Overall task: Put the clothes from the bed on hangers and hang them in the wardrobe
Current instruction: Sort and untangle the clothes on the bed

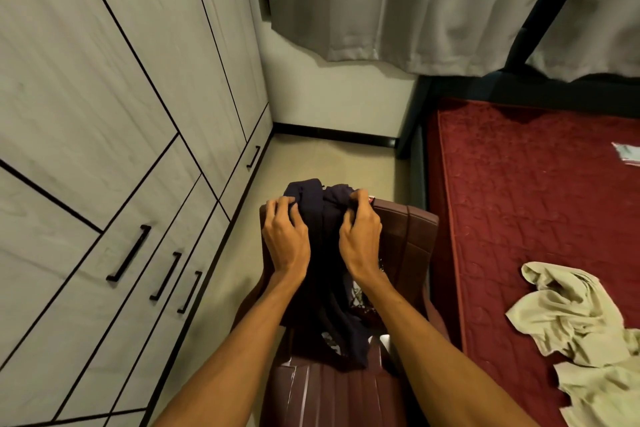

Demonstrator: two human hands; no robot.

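Bedroom floor (332,163), head view: maroon chair (412,239) between closed wardrobe (121,107) at left and red-covered bed (526,198) at right. Draped over chair back and down onto seat, dark navy garment (323,270). On its upper left edge, left hand (285,236), fingers (274,209) spread and curled into cloth. On upper right edge, right hand (360,236), fingers (359,198) curled tight, bunching fabric. Crumpled on bed, beige garment (571,322). Behind, grey curtains (381,10).

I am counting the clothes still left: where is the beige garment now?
In the head view, the beige garment lies crumpled on the red bed, at the lower right, right of the maroon chair.
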